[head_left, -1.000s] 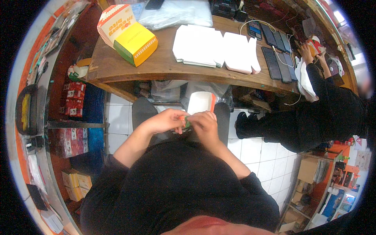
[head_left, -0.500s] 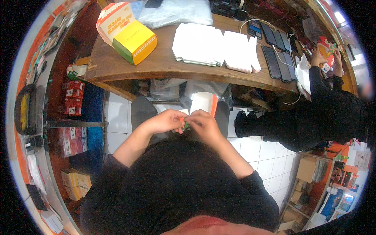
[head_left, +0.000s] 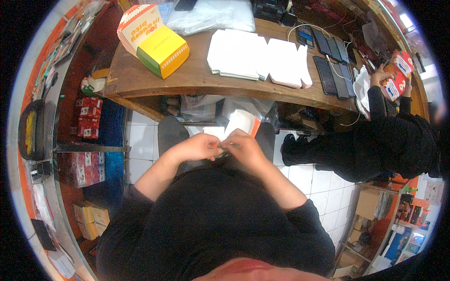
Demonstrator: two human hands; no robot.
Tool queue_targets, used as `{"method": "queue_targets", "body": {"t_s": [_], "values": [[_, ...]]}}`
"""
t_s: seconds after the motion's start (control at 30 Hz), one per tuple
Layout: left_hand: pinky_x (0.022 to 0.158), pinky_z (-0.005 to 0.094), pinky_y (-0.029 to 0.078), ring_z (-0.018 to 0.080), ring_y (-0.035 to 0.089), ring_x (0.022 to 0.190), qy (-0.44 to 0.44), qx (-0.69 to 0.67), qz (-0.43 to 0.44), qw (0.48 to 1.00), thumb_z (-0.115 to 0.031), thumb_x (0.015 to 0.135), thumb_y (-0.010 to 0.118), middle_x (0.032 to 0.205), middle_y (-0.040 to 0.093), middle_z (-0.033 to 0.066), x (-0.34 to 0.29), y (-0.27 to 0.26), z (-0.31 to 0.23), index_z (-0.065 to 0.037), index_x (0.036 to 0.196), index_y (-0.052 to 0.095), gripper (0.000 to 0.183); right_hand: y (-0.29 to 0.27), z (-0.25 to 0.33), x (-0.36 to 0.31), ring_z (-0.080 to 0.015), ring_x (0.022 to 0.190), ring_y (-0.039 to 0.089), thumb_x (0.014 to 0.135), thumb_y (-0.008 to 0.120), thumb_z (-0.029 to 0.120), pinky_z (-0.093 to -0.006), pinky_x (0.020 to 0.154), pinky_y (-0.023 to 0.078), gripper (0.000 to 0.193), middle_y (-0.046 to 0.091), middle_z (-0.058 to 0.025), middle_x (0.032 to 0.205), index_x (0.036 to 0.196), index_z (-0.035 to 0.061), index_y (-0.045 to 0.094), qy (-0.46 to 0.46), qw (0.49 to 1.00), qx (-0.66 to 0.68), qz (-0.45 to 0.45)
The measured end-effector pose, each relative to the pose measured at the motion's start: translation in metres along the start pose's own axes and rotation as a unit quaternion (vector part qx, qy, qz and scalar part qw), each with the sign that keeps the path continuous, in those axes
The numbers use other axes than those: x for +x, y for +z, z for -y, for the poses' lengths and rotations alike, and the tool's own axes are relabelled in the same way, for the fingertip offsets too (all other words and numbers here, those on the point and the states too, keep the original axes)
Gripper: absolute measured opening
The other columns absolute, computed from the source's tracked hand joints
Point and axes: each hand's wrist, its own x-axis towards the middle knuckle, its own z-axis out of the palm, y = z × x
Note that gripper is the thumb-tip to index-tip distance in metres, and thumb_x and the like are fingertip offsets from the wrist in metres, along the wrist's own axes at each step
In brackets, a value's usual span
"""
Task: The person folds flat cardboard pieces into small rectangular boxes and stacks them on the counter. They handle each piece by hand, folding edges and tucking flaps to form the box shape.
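Observation:
Over my lap, my left hand (head_left: 205,146) and my right hand (head_left: 241,144) meet with fingers pinched on a partly folded cardboard food box (head_left: 242,122). Its inside is white, with an orange strip along the right edge and a bit of green between my fingers. My hands hide its lower part. On the wooden table (head_left: 187,84) in front, a folded yellow, green and orange box (head_left: 164,49) stands with its lid raised. To the right of it lie stacks of flat white box blanks (head_left: 236,54).
Several phones (head_left: 324,75) with cables lie at the table's right. Behind the blanks is a clear plastic bundle (head_left: 211,18). At right, a person in black (head_left: 361,140) handles red printed cardboard (head_left: 398,77). Shelves with red boxes (head_left: 88,117) stand at left.
The box in my hands has tilted, its raised white panel leaning further right, and another white panel shows on its left. The co-worker's red cardboard has turned and spread wider.

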Motion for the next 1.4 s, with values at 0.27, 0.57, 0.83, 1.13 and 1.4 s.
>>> {"method": "queue_targets", "body": {"t_s": [0.27,0.57,0.83,1.13,1.4], "values": [[0.095,0.0382,0.045,0.0318,0.053,0.114,0.278,0.418,-0.137,0.854,-0.023,0.081,0.067,0.11,0.059,0.0135,-0.005,-0.02,-0.006,-0.006,0.078,0.068,0.017,-0.034,0.011,0.039,-0.0389,0.107,0.057,0.083,0.067,0.021,-0.0445,0.091,0.047,0.053,0.055,-0.0203,0.121,0.132,0.0142,0.048,0.009,0.992,-0.129,0.01],[0.073,0.0232,0.045,0.0094,0.054,0.08,0.457,-0.241,-0.313,0.797,-0.046,0.094,0.056,0.102,0.056,0.0056,0.007,-0.046,-0.077,0.002,0.101,0.063,0.048,-0.072,0.062,0.089,-0.0066,0.08,0.05,0.088,0.066,0.035,-0.0216,0.069,0.043,0.037,0.054,0.0023,0.086,0.102,0.006,0.049,-0.102,0.913,0.392,-0.057],[0.068,0.0245,0.043,0.0073,0.051,0.072,0.361,-0.068,-0.558,0.744,-0.038,0.095,0.057,0.073,0.058,-0.0014,0.026,-0.059,-0.098,0.001,0.079,0.061,0.042,-0.061,0.089,0.108,-0.0051,0.059,0.046,0.095,0.057,0.02,-0.0239,0.054,0.039,0.036,0.05,0.0026,0.059,0.064,0.0025,0.052,-0.072,0.918,0.266,-0.285],[0.072,0.0276,0.047,0.0091,0.057,0.079,0.307,-0.128,-0.572,0.75,-0.044,0.093,0.059,0.081,0.065,0.0028,0.018,-0.065,-0.094,0.002,0.094,0.062,0.046,-0.045,0.063,0.106,-0.019,0.077,0.064,0.096,0.051,0.041,-0.0322,0.07,0.048,0.041,0.066,-0.0136,0.082,0.103,0.0023,0.063,0.02,0.972,0.107,-0.21],[0.093,0.0334,0.042,0.0194,0.056,0.103,0.207,-0.121,-0.464,0.853,-0.034,0.098,0.05,0.108,0.062,0.0122,0.025,-0.051,-0.068,0.003,0.118,0.058,0.042,-0.027,0.066,0.108,-0.0171,0.103,0.057,0.1,0.048,0.019,-0.0292,0.09,0.044,0.044,0.061,-0.0132,0.116,0.139,0.0007,0.041,-0.067,0.899,0.302,-0.309]]}}
